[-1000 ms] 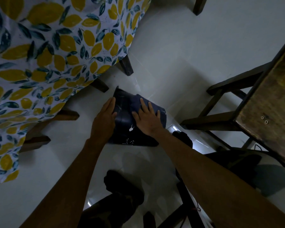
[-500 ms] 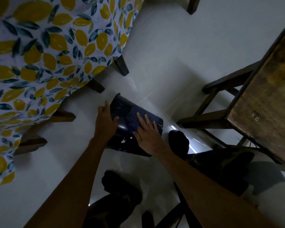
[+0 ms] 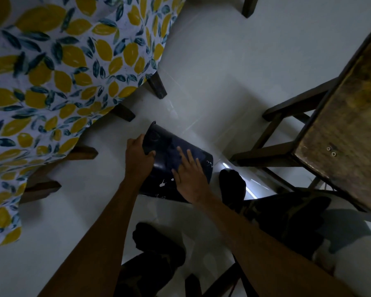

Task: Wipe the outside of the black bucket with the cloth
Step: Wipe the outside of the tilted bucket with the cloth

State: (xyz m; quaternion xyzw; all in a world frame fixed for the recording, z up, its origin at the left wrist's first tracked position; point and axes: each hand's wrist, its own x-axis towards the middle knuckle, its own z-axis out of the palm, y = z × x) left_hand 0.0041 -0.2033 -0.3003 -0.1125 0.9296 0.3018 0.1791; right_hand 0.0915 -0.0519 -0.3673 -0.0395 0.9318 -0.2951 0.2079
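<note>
Right hand (image 3: pixel 190 175): flat, fingers spread, palm pressed down on the dark blue cloth (image 3: pixel 176 155), which lies over the upper side of the black bucket (image 3: pixel 159 185). Not gripping; the cloth is pinned under the open palm. In this dim light cloth and bucket are nearly one colour, so the cloth's edges are hard to trace.

Left hand (image 3: pixel 138 156): closed on the bucket's rim at its far left end, thumb inside or over the lip, fingers around the outside, holding it there.

Bucket: lying tipped on its side on the pale tiled floor (image 3: pixel 212 82), mouth toward the upper left, base toward the lower right. White paint-like flecks on its near wall, just below the right hand and near the base edge.

Around it: two dark-socked feet, one (image 3: pixel 231 183) just right of the bucket, the other (image 3: pixel 156 243) nearer the camera, below it. Dark trouser legs lead back from both.

Left: a surface draped in a lemon-print tablecloth (image 3: pixel 51 82), with dark wooden legs showing under the hem.

Right: a wooden stool (image 3: pixel 341 125) with a worn seat and dark frame, well apart from the bucket.
</note>
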